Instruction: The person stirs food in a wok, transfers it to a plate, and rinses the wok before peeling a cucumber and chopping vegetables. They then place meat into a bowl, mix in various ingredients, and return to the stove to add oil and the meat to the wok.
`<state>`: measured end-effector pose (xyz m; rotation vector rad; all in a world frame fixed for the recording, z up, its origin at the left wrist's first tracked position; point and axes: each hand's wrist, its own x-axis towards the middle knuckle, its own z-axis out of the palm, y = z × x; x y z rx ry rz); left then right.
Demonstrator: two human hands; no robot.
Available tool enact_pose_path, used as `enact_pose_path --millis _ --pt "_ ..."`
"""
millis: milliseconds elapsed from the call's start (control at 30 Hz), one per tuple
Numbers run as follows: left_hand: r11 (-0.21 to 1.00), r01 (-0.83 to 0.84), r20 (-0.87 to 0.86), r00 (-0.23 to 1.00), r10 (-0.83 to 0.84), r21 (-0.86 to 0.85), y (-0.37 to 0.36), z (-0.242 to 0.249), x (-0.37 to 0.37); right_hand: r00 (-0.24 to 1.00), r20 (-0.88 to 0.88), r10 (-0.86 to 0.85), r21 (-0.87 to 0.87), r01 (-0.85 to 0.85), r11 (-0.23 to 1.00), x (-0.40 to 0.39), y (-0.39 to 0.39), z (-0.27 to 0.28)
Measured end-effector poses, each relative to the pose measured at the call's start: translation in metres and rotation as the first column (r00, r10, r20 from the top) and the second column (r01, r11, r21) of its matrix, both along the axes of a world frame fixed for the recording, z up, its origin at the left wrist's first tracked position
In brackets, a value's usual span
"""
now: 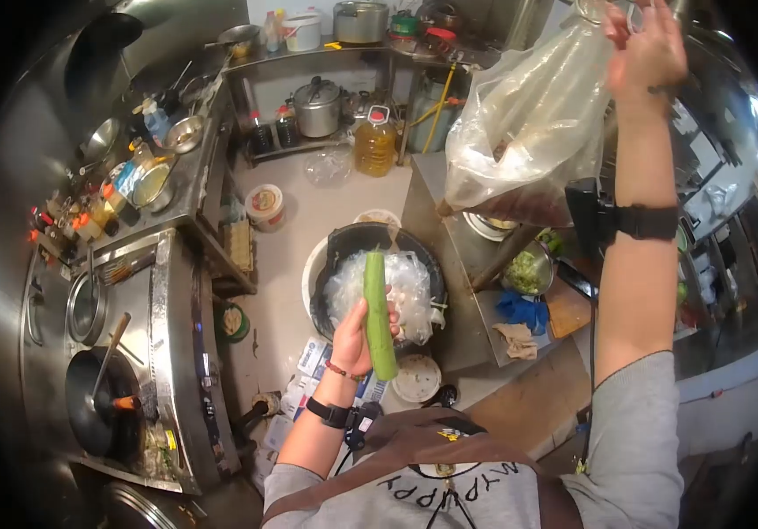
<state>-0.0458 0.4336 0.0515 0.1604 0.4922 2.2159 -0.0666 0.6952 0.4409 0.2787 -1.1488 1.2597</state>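
Observation:
My left hand (354,339) is wrapped round a long green peeled vegetable (379,309), held roughly upright in the middle of the view. Below it stands a black bin (432,256) lined with clear plastic and holding pale scraps. At the upper right my raised right hand (648,53) is at the top of a large translucent plastic bag (529,106), its fingers closed on the gathered plastic. Something reddish-brown shows through the lower part of the bag.
To the left are a stove with a black wok (101,423) and a counter with bottles and bowls. A shelf (308,57) holds pots at the back. A metal bowl of chopped greens (529,271), a blue cloth (522,310) and a cutting board (570,310) lie right of the bin.

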Motion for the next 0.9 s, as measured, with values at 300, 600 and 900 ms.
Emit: enact_pose_path --millis 300,600,900 --pt "0.984 -0.178 -0.022 0.984 0.178 0.008 0.02 0.008 0.001 -0.092 0.259 0.961 -0.862 -0.47 0.188 0.075 -0.096 -0.231" --pt "0.923 -0.341 -0.139 0.937 0.319 -0.18 0.028 -0.007 0.008 0.037 0.799 0.6 -0.557 -0.333 0.761 0.087 -0.107 -0.344" --pt "0.936 -0.325 -0.081 0.945 0.316 -0.136 0.03 0.006 0.016 0.412 0.902 -0.13 0.279 -0.324 0.904 0.075 -0.106 -0.328"
